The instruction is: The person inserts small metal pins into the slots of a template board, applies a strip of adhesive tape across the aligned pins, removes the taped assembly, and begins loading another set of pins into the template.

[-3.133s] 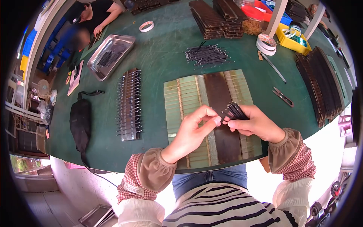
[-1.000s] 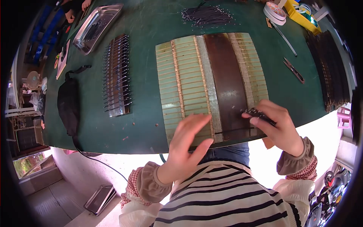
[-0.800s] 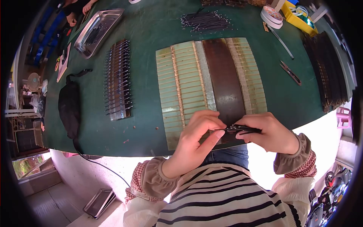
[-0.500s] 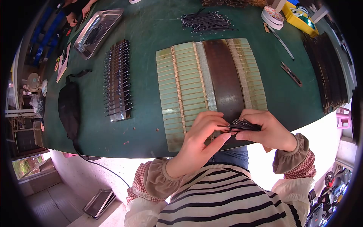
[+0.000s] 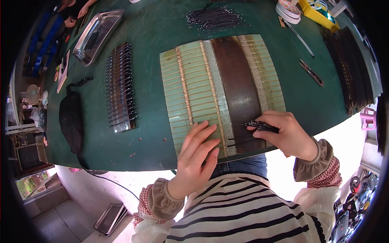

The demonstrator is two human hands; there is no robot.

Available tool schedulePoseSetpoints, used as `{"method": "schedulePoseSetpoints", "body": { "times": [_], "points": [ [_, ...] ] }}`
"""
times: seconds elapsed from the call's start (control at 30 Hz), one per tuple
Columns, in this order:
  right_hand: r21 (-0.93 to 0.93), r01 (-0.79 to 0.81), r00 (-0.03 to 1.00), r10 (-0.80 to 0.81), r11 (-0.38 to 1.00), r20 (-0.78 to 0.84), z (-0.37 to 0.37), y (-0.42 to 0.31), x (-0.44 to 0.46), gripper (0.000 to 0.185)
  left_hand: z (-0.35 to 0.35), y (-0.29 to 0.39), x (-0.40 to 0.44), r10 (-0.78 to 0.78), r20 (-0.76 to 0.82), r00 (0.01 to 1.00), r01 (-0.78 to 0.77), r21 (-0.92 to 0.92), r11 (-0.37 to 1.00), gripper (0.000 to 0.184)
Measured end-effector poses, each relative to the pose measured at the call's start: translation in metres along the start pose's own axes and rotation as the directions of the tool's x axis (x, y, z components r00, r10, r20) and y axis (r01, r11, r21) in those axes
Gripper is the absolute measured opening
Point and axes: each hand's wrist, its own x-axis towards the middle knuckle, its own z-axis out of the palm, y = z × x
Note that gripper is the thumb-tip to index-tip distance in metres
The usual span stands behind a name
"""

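My right hand (image 5: 284, 133) grips a bundle of short black wires (image 5: 263, 126) over the lower part of a grooved board (image 5: 190, 85). Their ends point left, above the board's dark brown strip (image 5: 237, 77). My left hand (image 5: 196, 156) lies with fingers apart on the board's lower left part, apart from the bundle. Thin dark lines, apparently wires, lie across the board's near edge between my hands. Evenly spaced grooves run crosswise on the pale green sections at either side of the strip.
A strip with rows of black wires (image 5: 120, 91) lies left of the board. Beyond are a wire pile (image 5: 214, 18) and a metal tray (image 5: 115, 18). Thread snips (image 5: 311, 73), a pen (image 5: 298, 36) and dark bundles (image 5: 348, 73) are rightward. A co-worker's hand (image 5: 70, 22) shows far left.
My left hand has left the bundle and moved left and down onto the board, its fingers spreading. My right hand still holds the wires. The view has shifted slightly.
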Motion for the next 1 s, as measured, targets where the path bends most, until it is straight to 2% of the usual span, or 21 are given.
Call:
{"method": "schedulePoseSetpoints", "body": {
  "times": [0.07, 0.23, 0.33, 0.47, 0.63, 0.67, 0.77, 0.83, 0.9, 0.93, 0.97, 1.0],
  "points": [
    [-0.042, 0.119, 0.992, -0.121, 0.992, -0.032, 0.005, 0.006, 0.003, 0.023, -0.001, 0.0, -0.002, 0.009, 0.014, 1.0, -0.01, 0.025, 1.0, 0.016],
    [-0.125, 0.123, 0.992, -0.127, 0.985, -0.025, 0.007, 0.008, 0.003, 0.023, 0.001, 0.0, -0.003, 0.031, 0.024, 0.999, -0.033, 0.05, 0.998, 0.02],
    [-0.164, 0.142, 0.988, -0.151, 0.976, -0.043, 0.011, 0.009, 0.002, 0.023, 0.004, 0.001, -0.003, 0.052, 0.069, 0.996, -0.058, 0.091, 0.994, 0.029],
    [-0.203, 0.159, 0.982, -0.175, 0.966, -0.064, 0.014, 0.012, 0.002, 0.022, 0.007, 0.004, -0.003, 0.111, 0.207, 0.972, -0.162, 0.248, 0.955, 0.04],
    [-0.402, 0.125, 0.982, -0.172, 0.907, -0.083, 0.018, 0.004, -0.004, 0.023, 0.01, 0.001, -0.007, 0.133, 0.238, 0.962, -0.202, 0.293, 0.935, 0.045],
    [-0.444, 0.112, 0.982, -0.168, 0.889, -0.088, 0.018, 0.003, -0.005, 0.023, 0.009, 0.002, -0.006, 0.121, 0.232, 0.965, -0.183, 0.268, 0.946, 0.045],
    [-0.377, 0.097, 0.961, -0.185, 0.921, -0.206, 0.013, 0.006, -0.006, 0.021, 0.003, 0.001, -0.002, 0.093, 0.172, 0.981, -0.12, 0.154, 0.981, 0.044],
    [-0.224, 0.139, 0.969, -0.179, 0.965, -0.169, 0.001, 0.008, -0.006, 0.02, -0.001, -0.002, 0.0, 0.052, 0.084, 0.995, -0.054, 0.027, 0.998, 0.043],
    [-0.055, 0.183, 0.978, -0.187, 0.982, -0.092, -0.005, 0.002, -0.006, 0.021, -0.003, 0.005, 0.01, -0.084, 0.069, 0.994, 0.096, -0.197, 0.976, 0.037],
    [-0.036, 0.178, 0.984, -0.179, 0.983, -0.028, -0.006, -0.004, -0.005, 0.022, -0.004, 0.009, 0.018, -0.144, 0.07, 0.987, 0.159, -0.306, 0.939, 0.035],
    [-0.021, 0.171, 0.985, -0.171, 0.985, 0.034, -0.007, -0.011, -0.004, 0.022, 0.0, 0.01, 0.026, -0.106, 0.059, 0.993, 0.12, -0.33, 0.936, 0.022],
    [-0.007, 0.162, 0.982, -0.161, 0.987, 0.097, -0.007, -0.015, -0.003, 0.022, 0.002, 0.007, 0.027, -0.095, 0.074, 0.993, 0.116, -0.366, 0.923, 0.017]
  ]
}}
